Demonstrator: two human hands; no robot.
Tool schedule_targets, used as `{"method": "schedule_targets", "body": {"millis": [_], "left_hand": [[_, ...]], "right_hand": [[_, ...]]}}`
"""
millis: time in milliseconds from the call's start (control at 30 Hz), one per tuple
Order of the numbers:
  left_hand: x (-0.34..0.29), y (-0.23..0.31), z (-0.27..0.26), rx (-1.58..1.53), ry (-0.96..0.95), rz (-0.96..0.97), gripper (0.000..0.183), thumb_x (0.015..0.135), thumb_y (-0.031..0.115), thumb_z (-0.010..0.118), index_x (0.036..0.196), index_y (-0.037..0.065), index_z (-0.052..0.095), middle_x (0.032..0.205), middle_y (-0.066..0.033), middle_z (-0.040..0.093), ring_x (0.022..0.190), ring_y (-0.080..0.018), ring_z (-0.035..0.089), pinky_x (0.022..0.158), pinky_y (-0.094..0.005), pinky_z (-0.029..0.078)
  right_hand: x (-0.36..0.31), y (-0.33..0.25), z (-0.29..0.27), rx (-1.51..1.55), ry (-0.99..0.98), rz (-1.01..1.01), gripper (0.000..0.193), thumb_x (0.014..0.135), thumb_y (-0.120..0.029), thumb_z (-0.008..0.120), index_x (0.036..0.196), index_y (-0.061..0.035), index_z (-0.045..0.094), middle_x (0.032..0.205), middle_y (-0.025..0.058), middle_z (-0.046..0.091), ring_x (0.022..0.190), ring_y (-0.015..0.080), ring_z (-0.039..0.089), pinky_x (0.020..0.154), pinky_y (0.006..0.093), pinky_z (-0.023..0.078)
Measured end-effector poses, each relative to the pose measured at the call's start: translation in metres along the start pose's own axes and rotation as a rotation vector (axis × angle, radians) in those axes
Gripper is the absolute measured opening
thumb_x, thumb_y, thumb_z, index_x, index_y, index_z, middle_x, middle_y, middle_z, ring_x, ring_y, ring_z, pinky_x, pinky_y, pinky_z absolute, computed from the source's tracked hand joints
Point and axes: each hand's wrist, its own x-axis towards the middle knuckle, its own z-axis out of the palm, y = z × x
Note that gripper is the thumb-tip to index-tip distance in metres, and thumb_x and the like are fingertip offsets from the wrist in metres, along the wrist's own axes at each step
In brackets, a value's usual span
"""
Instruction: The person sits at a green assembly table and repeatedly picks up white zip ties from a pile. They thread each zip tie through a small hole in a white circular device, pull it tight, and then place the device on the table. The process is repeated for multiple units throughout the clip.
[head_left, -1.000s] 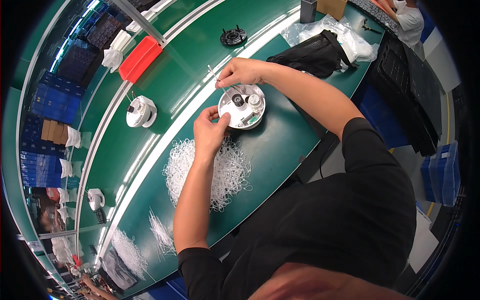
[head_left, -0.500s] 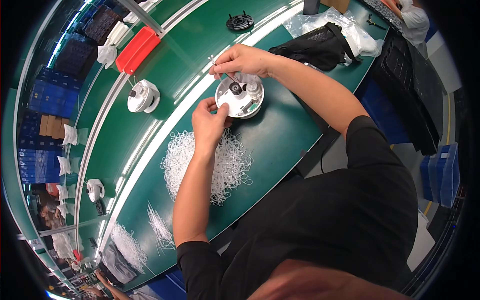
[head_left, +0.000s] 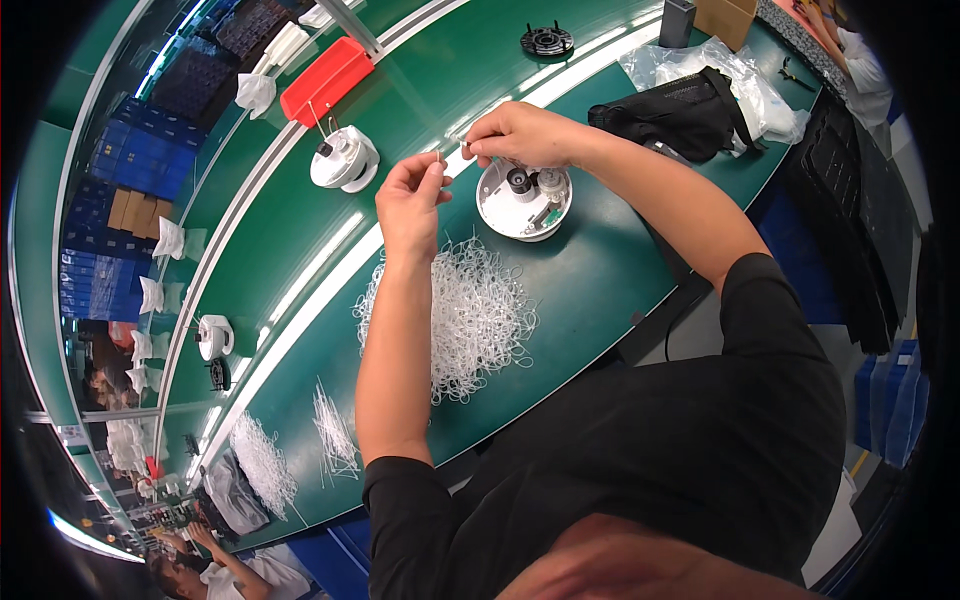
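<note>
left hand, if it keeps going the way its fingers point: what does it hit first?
Probably the right hand: the left hand points up and right at it, a thin clear strand between them. Depth is unclear.

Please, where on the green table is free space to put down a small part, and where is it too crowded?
Bare green table lies right of the white tie pile, below the round white housing. Another free strip runs between the red tray and the black disc. Crowded: around the left hand and right hand above the housing, and by the black bag.
</note>
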Motion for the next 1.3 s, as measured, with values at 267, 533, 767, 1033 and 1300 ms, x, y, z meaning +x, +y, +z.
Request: {"method": "schedule_targets", "body": {"millis": [267,533,767,1033,1300], "left_hand": [[0.005,-0.001,0.004,-0.339,-0.043,-0.001,0.028,0.091,0.005,0.068,0.116,-0.004,0.059,0.095,-0.0095,0.069,0.080,-0.0148,0.066,0.067,-0.0263,0.053],[0.009,-0.006,0.001,-0.356,-0.120,-0.035,0.024,0.092,0.005,0.068,0.113,-0.004,0.063,0.095,-0.0097,0.069,0.078,-0.0135,0.064,0.067,-0.0258,0.053],[0.002,-0.007,0.006,-0.309,-0.174,-0.066,0.019,0.091,0.005,0.068,0.109,-0.002,0.066,0.094,-0.0081,0.069,0.074,-0.0122,0.062,0.065,-0.0253,0.051],[-0.003,-0.002,0.019,0.261,-0.011,0.075,0.014,0.087,0.009,0.073,0.092,-0.003,0.070,0.080,-0.0051,0.070,0.066,-0.0097,0.061,0.060,-0.0240,0.048],[-0.004,-0.001,0.032,0.682,-0.068,0.236,0.016,0.085,0.013,0.073,0.088,-0.002,0.070,0.079,-0.0125,0.069,0.068,-0.0216,0.065,0.065,-0.0342,0.051]], "right_hand": [[0.003,0.000,0.009,-0.088,0.028,-0.070,0.026,0.091,-0.023,0.061,0.104,-0.0042,0.072,0.081,0.0076,0.071,0.078,0.0187,0.066,0.074,0.0331,0.052],[-0.001,0.000,0.006,-0.063,-0.021,-0.068,0.026,0.093,-0.023,0.059,0.106,-0.0038,0.070,0.084,0.0072,0.070,0.080,0.0187,0.066,0.075,0.0332,0.051],[0.000,0.001,0.007,-0.044,-0.031,-0.061,0.025,0.094,-0.023,0.058,0.106,-0.0031,0.070,0.084,0.0070,0.069,0.079,0.0176,0.064,0.074,0.0327,0.051],[-0.001,0.005,0.009,0.216,0.010,-0.086,0.019,0.095,-0.016,0.059,0.101,-0.0016,0.069,0.078,0.0012,0.065,0.067,0.0083,0.054,0.060,0.0259,0.045],[0.011,0.020,0.003,0.174,0.102,-0.044,0.022,0.094,-0.021,0.062,0.099,-0.0019,0.070,0.089,0.0005,0.068,0.083,0.0107,0.058,0.074,0.0285,0.048]]}}
